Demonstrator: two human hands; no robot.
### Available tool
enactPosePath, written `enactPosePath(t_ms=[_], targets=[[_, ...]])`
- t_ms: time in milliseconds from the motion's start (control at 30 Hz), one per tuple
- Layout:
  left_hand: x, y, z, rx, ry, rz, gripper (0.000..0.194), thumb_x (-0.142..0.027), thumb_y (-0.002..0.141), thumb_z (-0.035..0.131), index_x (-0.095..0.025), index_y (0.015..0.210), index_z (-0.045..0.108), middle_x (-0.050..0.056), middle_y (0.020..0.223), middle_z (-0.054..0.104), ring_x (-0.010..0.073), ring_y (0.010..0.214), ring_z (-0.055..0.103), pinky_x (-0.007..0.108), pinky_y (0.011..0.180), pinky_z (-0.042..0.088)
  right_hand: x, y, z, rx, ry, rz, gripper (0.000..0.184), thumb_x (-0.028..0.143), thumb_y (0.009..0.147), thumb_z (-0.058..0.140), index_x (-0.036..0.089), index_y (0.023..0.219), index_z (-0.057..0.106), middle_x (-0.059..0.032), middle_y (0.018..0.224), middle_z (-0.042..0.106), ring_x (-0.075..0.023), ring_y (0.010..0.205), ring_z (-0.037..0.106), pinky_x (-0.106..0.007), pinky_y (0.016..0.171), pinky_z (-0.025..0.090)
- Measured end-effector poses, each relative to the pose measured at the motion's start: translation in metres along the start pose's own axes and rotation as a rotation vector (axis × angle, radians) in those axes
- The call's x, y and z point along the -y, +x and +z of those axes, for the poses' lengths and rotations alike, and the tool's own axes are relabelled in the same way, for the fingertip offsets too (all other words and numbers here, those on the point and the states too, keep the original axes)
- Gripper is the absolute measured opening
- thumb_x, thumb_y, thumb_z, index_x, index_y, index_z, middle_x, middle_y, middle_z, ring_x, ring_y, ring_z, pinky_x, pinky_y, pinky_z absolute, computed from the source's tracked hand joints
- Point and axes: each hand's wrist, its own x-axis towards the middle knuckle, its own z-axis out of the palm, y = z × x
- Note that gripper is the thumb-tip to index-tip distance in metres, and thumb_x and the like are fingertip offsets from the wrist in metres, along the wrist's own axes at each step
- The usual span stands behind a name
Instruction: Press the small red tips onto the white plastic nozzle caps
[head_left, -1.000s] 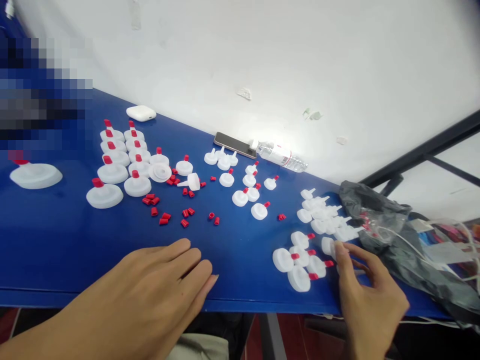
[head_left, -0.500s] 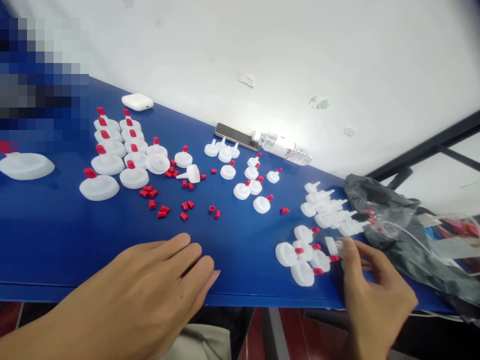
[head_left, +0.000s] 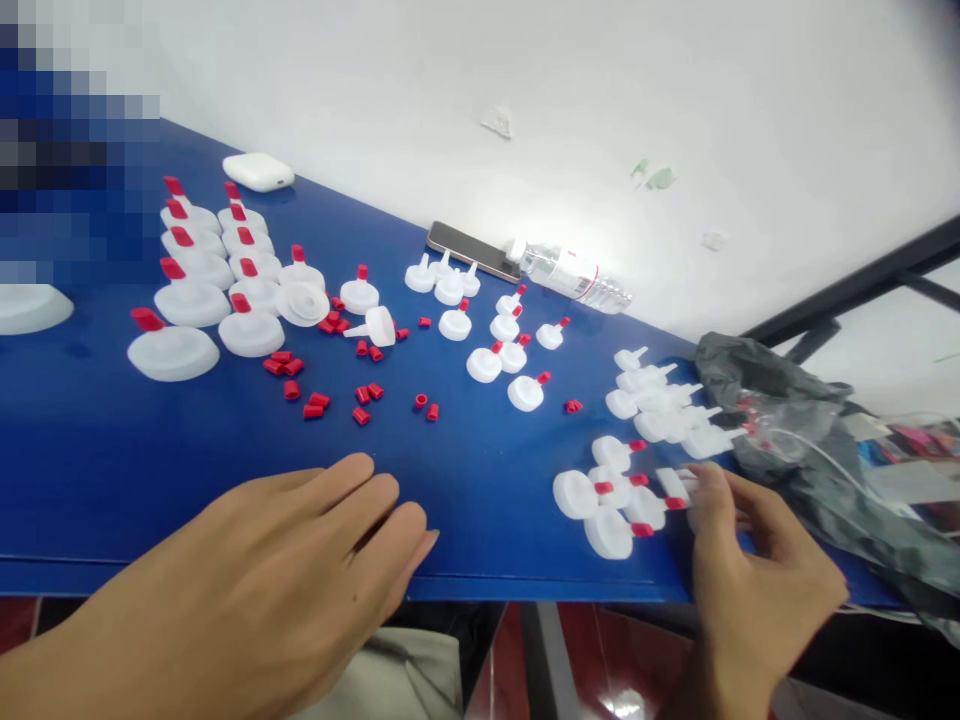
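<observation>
My left hand lies palm down at the table's front edge, fingers side by side and loosely stretched, with nothing visible in it. At the right, my right hand pinches a white plastic nozzle cap between thumb and fingers, which partly hide it. Just left of that hand lies a cluster of white nozzle caps with red tips. Behind it sit several white nozzle caps without red tips. Small loose red tips are scattered beyond my left hand.
Red-tipped caps stand in rows at the left of the blue table. Along the wall are a white case, a phone and a water bottle. A grey plastic bag lies at the right end.
The view has shifted slightly, so the caps at the left appear farther left and higher. My right hand keeps its pinch on the white cap; my left hand stays nearly in place.
</observation>
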Motion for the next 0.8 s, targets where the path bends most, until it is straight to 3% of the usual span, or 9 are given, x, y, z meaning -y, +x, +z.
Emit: enactPosePath(t_ms=[100,200,333,467,633,700,800], targets=[[0.001,-0.009,0.001,0.013,-0.012,-0.015,0.022,-0.023,0.131,0.055,-0.028,0.116,0.07,-0.002,0.092,0.077,0.0247,0.088,0.071,0.048,0.085,0.057,-0.001,0.0,0.0,-0.004,-0.013,-0.012,0.067,0.078,0.104,0.074,0.015,0.107,0.096,-0.0185,0.101,0.091,-0.0362,0.087,0.08,-0.049,0.092,0.055],[0.002,-0.014,0.002,0.08,-0.045,-0.052,0.009,-0.029,0.122,0.069,-0.028,0.122,0.078,0.002,0.104,0.081,0.0245,0.102,0.08,0.042,0.098,0.069,-0.001,0.0,0.0,-0.008,-0.019,-0.01,0.069,0.08,0.103,0.074,0.014,0.106,0.096,-0.019,0.102,0.092,-0.0359,0.086,0.079,-0.048,0.09,0.054],[0.0,-0.011,0.005,0.145,-0.079,-0.059,0.017,-0.039,0.114,0.08,-0.027,0.125,0.083,0.007,0.12,0.083,0.0288,0.122,0.082,0.045,0.116,0.073,-0.001,0.0,-0.001,-0.001,-0.018,-0.001,0.076,0.086,0.103,0.073,0.014,0.107,0.096,-0.0193,0.101,0.091,-0.0362,0.087,0.079,-0.048,0.09,0.054],[-0.001,-0.009,0.005,0.144,-0.078,-0.047,0.02,-0.04,0.113,0.081,-0.026,0.127,0.084,0.008,0.124,0.084,0.0294,0.124,0.081,0.046,0.118,0.072,0.0,0.0,-0.001,0.011,-0.01,0.02,0.078,0.088,0.101,0.074,0.013,0.106,0.095,-0.0209,0.103,0.092,-0.0384,0.09,0.08,-0.049,0.093,0.054],[0.003,-0.011,0.003,0.086,-0.021,-0.011,0.018,-0.025,0.121,0.065,-0.026,0.129,0.081,0.005,0.111,0.083,0.0261,0.108,0.078,0.041,0.098,0.067,0.0,0.001,-0.001,0.012,-0.014,0.039,0.083,0.096,0.098,0.074,0.016,0.104,0.096,-0.0181,0.1,0.092,-0.0361,0.086,0.08,-0.049,0.091,0.055],[0.003,-0.01,0.002,0.059,0.01,0.023,0.028,-0.019,0.127,0.05,-0.025,0.127,0.077,0.002,0.105,0.083,0.0265,0.101,0.074,0.045,0.089,0.06,0.001,0.002,-0.001,0.019,-0.006,0.053,0.088,0.101,0.095,0.074,0.016,0.105,0.096,-0.0177,0.098,0.091,-0.0371,0.088,0.081,-0.049,0.091,0.056],[0.003,-0.006,0.0,0.04,0.027,0.058,0.038,-0.017,0.133,0.036,-0.025,0.123,0.072,0.0,0.101,0.082,0.0276,0.1,0.067,0.051,0.09,0.053,0.001,0.002,-0.001,0.028,0.021,0.06,0.101,0.112,0.087,0.073,0.015,0.103,0.097,-0.0181,0.098,0.091,-0.0397,0.092,0.083,-0.05,0.091,0.058]])
